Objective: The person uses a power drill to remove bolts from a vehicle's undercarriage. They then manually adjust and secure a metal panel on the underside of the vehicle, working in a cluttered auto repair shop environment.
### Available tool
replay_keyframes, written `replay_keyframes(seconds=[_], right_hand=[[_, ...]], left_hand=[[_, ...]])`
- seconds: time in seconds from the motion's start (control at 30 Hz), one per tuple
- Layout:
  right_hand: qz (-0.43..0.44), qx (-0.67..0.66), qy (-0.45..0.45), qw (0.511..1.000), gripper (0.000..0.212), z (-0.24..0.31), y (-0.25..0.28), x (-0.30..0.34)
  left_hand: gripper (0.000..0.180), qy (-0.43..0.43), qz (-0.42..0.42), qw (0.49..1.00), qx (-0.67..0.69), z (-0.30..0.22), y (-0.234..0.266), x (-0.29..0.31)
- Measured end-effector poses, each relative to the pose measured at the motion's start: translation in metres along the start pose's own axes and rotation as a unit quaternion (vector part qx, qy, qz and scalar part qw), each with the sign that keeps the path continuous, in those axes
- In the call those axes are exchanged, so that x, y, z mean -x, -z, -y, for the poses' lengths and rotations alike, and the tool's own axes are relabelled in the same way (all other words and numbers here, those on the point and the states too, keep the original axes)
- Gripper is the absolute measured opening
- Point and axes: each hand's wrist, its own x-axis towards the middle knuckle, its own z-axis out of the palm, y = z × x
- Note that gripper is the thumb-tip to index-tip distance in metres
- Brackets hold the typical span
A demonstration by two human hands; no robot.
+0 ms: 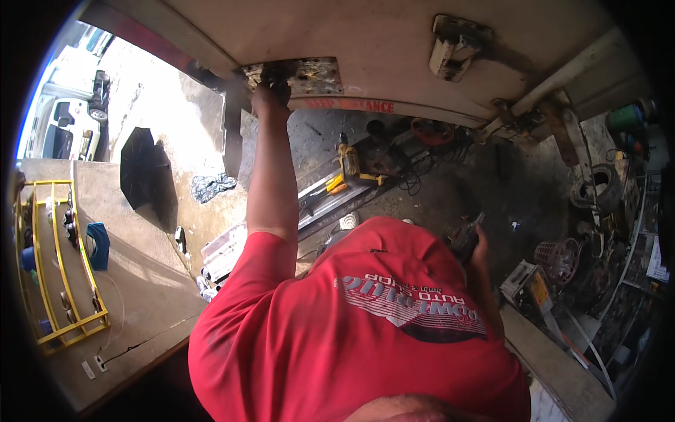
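Note:
My left arm stretches up to a scuffed metal plate (318, 76) on a large beige panel (365, 35). There my left hand (270, 100) has its fingers closed around a dark part at the plate's left end; its kind is lost in shadow. Down at my right side, my right hand (480, 247) is wrapped round a dark hand tool (464, 240) with a narrow tip pointing away from me. My body hides part of that hand, and the tool's exact kind does not show.
A yellow and black power drill (348, 160) lies among tools and cables beyond me. A second worn bracket (455, 49) sits on the panel. At right are a pinkish basket (557, 259) and cluttered shelving; at left, a yellow rack (70, 281), a black umbrella-like shape (145, 169) and parked vehicles.

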Motion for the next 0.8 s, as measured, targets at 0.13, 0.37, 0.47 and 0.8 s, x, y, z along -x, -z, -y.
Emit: replay_keyframes(seconds=[0.13,0.37,0.47,0.8], right_hand=[[0.012,-0.001,-0.027,1.0,0.037,0.004,-0.008,0.005],[-0.022,-0.012,0.003,1.0,0.043,-0.003,0.001,0.005],[-0.004,-0.009,-0.01,1.0,0.043,0.001,-0.016,0.004],[0.0,0.003,0.015,1.0,0.045,0.001,-0.012,0.006]], left_hand=[[0.048,-0.018,-0.011,0.976,0.218,0.037,0.002,-0.03],[0.041,0.058,0.067,0.928,0.361,0.03,-0.016,-0.03],[0.035,0.023,0.049,0.92,0.389,0.041,-0.001,-0.037],[0.029,0.068,0.099,0.855,0.504,-0.011,-0.004,0.011]])
